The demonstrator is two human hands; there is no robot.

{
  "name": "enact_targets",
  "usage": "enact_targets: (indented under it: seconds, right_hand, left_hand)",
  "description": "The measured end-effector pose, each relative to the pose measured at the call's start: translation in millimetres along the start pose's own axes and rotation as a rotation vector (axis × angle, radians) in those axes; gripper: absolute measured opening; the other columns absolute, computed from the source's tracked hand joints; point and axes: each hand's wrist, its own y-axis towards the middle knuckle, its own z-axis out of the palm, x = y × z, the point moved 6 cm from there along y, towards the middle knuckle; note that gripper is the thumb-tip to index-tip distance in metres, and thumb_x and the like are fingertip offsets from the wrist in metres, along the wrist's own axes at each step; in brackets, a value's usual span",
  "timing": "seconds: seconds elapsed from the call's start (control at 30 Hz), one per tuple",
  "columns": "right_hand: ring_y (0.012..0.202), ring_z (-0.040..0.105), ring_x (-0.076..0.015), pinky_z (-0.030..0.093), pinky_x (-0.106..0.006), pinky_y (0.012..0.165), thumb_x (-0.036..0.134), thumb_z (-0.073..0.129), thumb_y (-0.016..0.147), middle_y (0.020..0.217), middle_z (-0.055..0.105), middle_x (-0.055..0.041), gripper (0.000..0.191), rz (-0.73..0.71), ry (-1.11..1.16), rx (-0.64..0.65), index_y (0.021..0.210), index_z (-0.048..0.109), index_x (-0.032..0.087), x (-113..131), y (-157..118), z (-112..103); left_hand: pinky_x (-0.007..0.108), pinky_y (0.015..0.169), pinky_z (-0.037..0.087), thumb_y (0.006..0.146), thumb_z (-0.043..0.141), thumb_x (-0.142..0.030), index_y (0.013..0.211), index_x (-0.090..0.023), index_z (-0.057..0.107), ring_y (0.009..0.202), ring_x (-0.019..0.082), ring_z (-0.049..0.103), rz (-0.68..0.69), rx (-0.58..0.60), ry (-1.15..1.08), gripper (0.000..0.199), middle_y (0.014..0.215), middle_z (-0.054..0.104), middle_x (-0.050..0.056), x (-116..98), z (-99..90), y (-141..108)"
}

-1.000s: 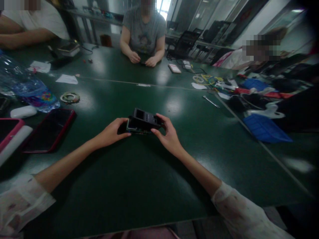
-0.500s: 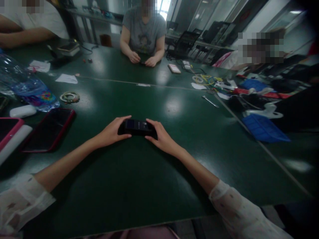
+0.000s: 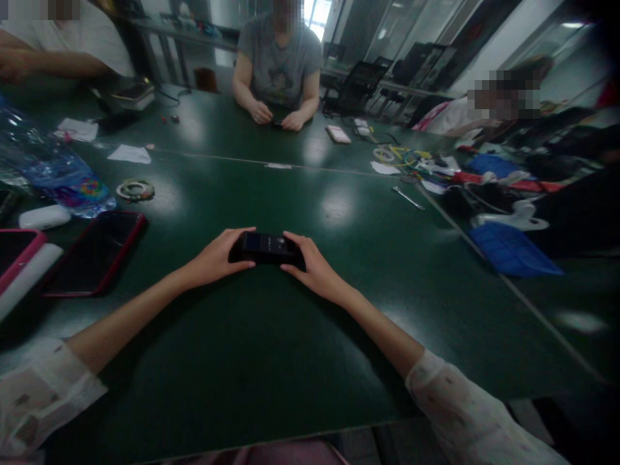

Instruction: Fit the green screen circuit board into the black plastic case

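A small black device (image 3: 266,248) with a dark screen and small light markings lies at the middle of the green table (image 3: 252,361). My left hand (image 3: 217,259) grips its left end, thumb along the near side and fingers at the far side. Its right end is held the same way by my right hand (image 3: 314,268). The ends of the device are partly covered by both hands.
On the left are a red-edged phone (image 3: 97,253), a water bottle (image 3: 62,171), a white case (image 3: 44,217) and a bracelet (image 3: 135,190). Rightward lie a wrench (image 3: 407,198), blue tray (image 3: 516,250) and cables (image 3: 402,155). A person (image 3: 278,64) sits opposite.
The person at the far left has shifted their forearm and hand slightly. My hands and the black device look the same.
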Motion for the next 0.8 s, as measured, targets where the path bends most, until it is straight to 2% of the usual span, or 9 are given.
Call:
enact_targets:
  seconds: [0.33,0.8]
  right_hand:
    - [0.13,0.047,-0.0281,0.041,-0.058,0.109,0.03,0.064,0.089,0.138,0.05,-0.0091,0.069,0.003,0.019,-0.016,0.148,0.028,0.033,-1.4,-0.9,-0.1]
    - [0.129,0.05,-0.0261,0.044,-0.056,0.107,0.03,0.065,0.089,0.14,0.05,-0.0079,0.059,0.052,0.074,-0.056,0.141,0.039,0.032,-7.4,-1.2,-0.5]
  left_hand:
    - [0.053,0.105,0.041,0.084,0.068,-0.05,0.146,-0.026,0.036,0.129,0.032,0.046,0.012,-0.003,0.01,0.074,0.143,0.046,0.012,-1.1,-0.4,0.3]
    - [0.054,0.105,0.043,0.083,0.068,-0.049,0.147,-0.031,0.035,0.129,0.032,0.047,-0.001,0.009,-0.017,0.074,0.144,0.046,0.009,-0.8,-0.7,-0.2]
